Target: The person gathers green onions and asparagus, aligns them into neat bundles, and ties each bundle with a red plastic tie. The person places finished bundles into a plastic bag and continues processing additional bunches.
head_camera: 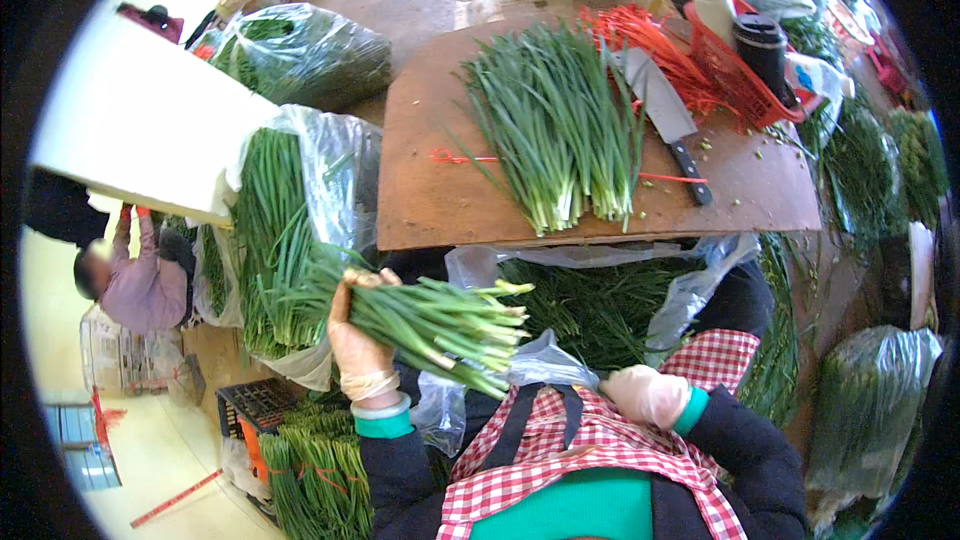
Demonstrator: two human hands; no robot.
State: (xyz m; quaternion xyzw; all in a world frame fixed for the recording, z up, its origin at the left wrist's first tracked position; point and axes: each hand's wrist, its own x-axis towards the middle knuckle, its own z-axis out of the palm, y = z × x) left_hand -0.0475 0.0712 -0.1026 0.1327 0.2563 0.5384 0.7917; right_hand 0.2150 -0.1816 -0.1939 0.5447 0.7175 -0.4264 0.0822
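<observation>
My gloved left hand (365, 337) is closed around a bunch of long green leafy stalks (442, 326), their pale cut ends pointing right. The gloved right hand (646, 394) rests at the lap near the edge of a clear plastic bag (551, 360); whether its fingers hold the plastic cannot be told. On the brown wooden board (442, 202) ahead lies a pile of similar green stalks (559, 127), pale ends towards me, over a red tie (671, 178). A knife with a wide blade (660, 99) and black handle lies to its right, beside tangled red ties (645, 37).
A red plastic basket (731, 71) with a black lidded cup (761, 52) stands on the board's far right. An open bag of green stalks (274, 240) is left of the board. Bundled greens (319, 465) stand lower left. Another person (146, 277) is at far left.
</observation>
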